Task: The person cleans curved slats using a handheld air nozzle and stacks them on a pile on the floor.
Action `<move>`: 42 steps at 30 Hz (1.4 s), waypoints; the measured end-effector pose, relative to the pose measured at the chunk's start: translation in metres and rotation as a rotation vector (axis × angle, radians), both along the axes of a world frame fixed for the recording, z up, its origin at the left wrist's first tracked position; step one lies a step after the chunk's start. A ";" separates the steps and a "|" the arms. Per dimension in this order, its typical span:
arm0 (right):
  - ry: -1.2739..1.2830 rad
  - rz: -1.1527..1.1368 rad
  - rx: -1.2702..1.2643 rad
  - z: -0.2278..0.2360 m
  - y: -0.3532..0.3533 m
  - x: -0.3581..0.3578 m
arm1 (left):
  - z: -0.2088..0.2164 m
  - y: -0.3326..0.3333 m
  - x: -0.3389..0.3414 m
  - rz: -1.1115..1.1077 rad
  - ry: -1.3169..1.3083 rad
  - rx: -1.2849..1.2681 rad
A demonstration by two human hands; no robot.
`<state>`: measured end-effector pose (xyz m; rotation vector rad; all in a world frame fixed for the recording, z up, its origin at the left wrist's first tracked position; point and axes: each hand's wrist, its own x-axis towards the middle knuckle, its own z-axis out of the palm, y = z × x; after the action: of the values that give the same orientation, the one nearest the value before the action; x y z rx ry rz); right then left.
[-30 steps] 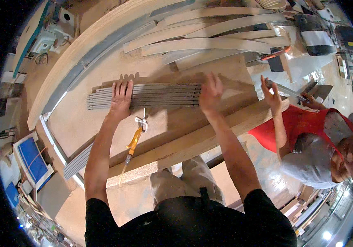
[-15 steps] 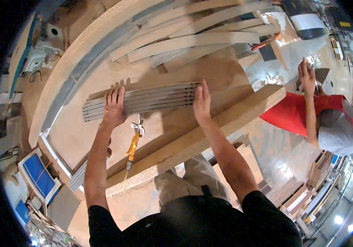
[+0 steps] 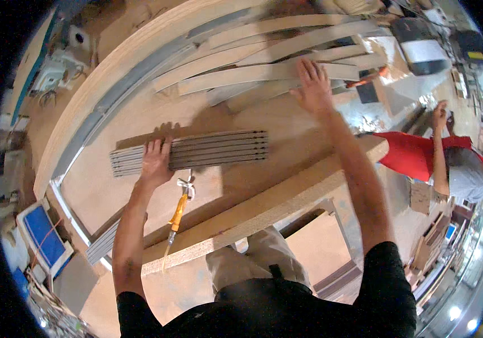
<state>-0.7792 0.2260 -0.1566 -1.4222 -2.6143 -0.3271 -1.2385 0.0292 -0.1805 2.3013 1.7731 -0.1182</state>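
grip: left hand (image 3: 156,164) lay across the stack of grey strips (image 3: 219,150), left of its middle, back of the hand up and fingers pointing toward the far edge. thumb not clearly seen; could not tell whether the hand clasped the stack or only pressed on it. right hand (image 3: 313,87) was free of any hold, fingers extended, raised in front of the curved wooden strips (image 3: 269,55) in this view. contact with those could not be determined.

stack position: flat on the tan work surface (image 3: 286,149), long side running roughly left to right, strips side by side. small dark marks lined up at its right ends; left ends looked paler.

nearby: a yellow-handled tool (image 3: 178,214) lay just beyond the near edge of the stack, its pale metal end toward the strips, a thin hose leading off from the handle. a second bundle of grey strips (image 3: 102,243) sat at the lower left, partly behind the left forearm. a thick wooden beam (image 3: 264,215) bounded the near side; a curved wooden rim (image 3: 75,115) bounded the far left. an orange-handled tool (image 3: 365,79) was to the right of the curved pieces.

surroundings: a co-worker in red (image 3: 416,155) was at the right, one arm raised, well apart from the stack.
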 end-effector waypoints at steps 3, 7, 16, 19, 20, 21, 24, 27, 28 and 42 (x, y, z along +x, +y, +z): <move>-0.057 0.010 -0.177 -0.001 0.030 -0.012 | -0.014 0.001 -0.002 0.009 -0.023 -0.040; -0.023 0.035 -0.331 0.004 0.037 -0.037 | -0.014 -0.007 -0.015 0.001 -0.083 -0.029; 0.270 -0.010 -0.481 -0.051 -0.058 -0.082 | -0.015 -0.015 -0.013 -0.054 -0.083 0.020; 0.145 0.158 -0.485 -0.031 -0.077 -0.150 | -0.016 -0.029 -0.019 -0.053 -0.002 0.135; 0.189 0.189 -0.492 -0.038 -0.075 -0.150 | -0.012 -0.027 -0.021 -0.049 -0.097 0.097; 0.233 0.221 -0.499 -0.049 -0.076 -0.150 | -0.010 -0.021 -0.018 -0.090 -0.083 0.148; 0.354 0.332 -0.451 -0.064 -0.090 -0.162 | 0.004 -0.011 -0.015 -0.127 -0.009 0.145; 0.287 0.337 -0.579 -0.054 -0.102 -0.166 | 0.001 -0.010 -0.021 -0.100 0.001 0.067; 0.232 0.321 -0.655 -0.047 -0.109 -0.168 | -0.002 -0.012 -0.024 -0.080 -0.039 0.066; -0.129 0.366 -0.451 -0.002 -0.158 -0.240 | 0.000 -0.046 -0.057 -0.024 -0.085 0.133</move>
<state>-1.0195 0.0685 -0.1584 -1.0045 -3.1161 0.2389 -1.2950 -0.0173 -0.1804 2.3800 1.7614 0.0958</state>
